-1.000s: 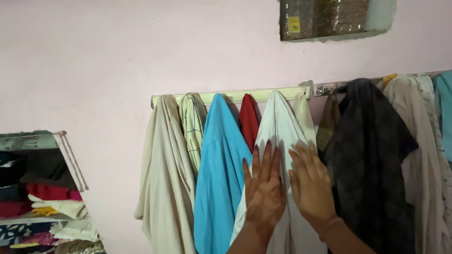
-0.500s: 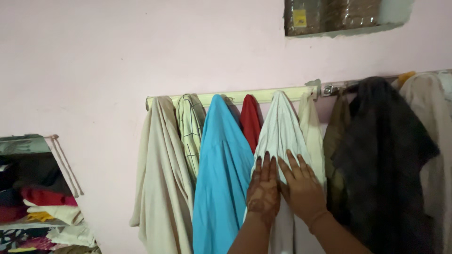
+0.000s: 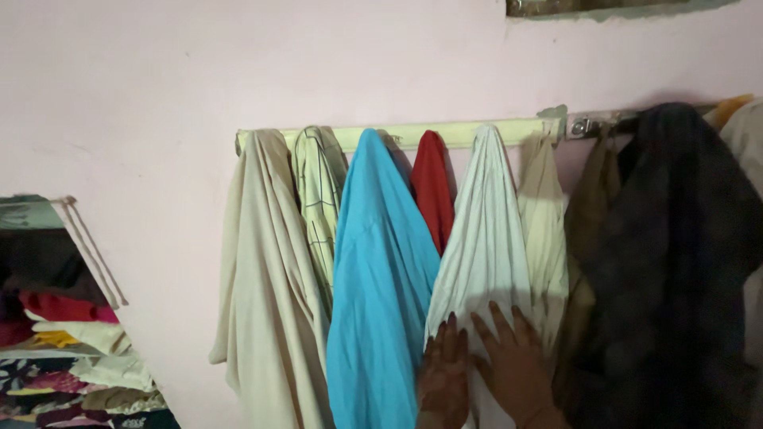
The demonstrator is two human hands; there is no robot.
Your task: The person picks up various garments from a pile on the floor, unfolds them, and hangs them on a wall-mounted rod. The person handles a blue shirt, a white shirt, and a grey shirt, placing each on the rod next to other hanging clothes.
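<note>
At the far left, folded clothes [image 3: 56,342] in red, cream and patterned colours are seen stacked in a wall niche. A pale rail [image 3: 445,133] is fixed across the pink wall [image 3: 159,79], and garments are hung from it side by side. A beige garment [image 3: 266,270] is hung first, followed by a checked cream garment [image 3: 319,191], a bright blue garment [image 3: 380,278] and a red garment [image 3: 431,187] partly covered by its neighbours. Next, a white garment [image 3: 485,230] is draped from the rail, and both hands are laid flat against its lower part. The left hand [image 3: 443,377], marked with dark patterning, is spread with fingers extended; the right hand [image 3: 513,365] is likewise opened flat, just beside it. Nothing appears to be gripped, though the palms are partly cut off by the frame edge. A cream garment [image 3: 544,230], a brown garment [image 3: 592,206] and a large dark garment [image 3: 675,262] are hung further right.
</note>
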